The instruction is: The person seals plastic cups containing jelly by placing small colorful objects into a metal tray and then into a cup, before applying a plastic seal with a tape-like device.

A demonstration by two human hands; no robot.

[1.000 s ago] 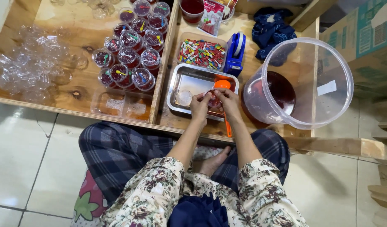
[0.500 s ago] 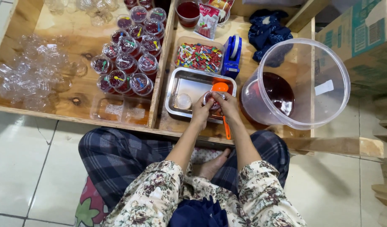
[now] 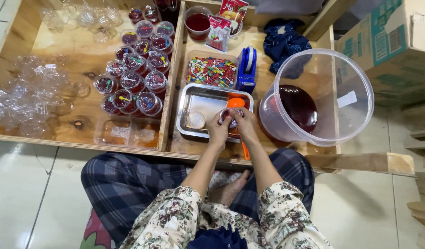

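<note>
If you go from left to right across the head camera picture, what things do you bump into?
Pile of empty clear cups → group of filled red cups with lids → metal tray, where the left hand and right hand hold a small cup → big clear bucket of red liquid → cardboard box.

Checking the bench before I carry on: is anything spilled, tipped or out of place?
No spill shows. The big clear tub of dark red liquid sits tilted at the bench's right edge. Both hands hold a small cup over the metal tray. Filled cups stand upright.
</note>
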